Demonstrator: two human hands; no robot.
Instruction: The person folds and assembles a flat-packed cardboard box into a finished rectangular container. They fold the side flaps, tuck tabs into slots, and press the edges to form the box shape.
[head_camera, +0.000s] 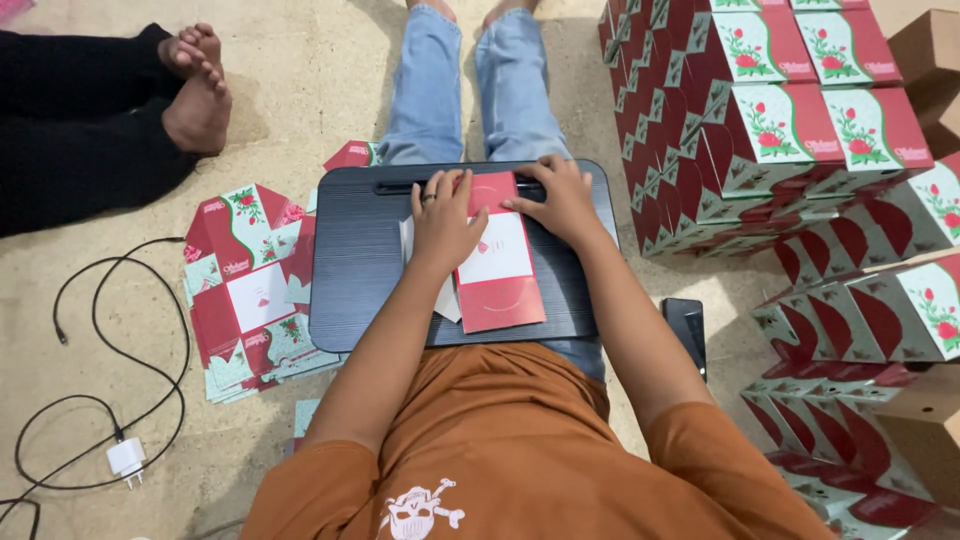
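While the red-and-white carton blank lies flat near the middle of the black lap table, its long axis pointing away from the person, both hands press it: left hand and right hand, fingers spread flat at its far end.

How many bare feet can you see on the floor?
4. Two crossed feet lie at the top left, on another person's black-trousered legs. Two more peek out past the jeans at the top edge, mostly cut off.
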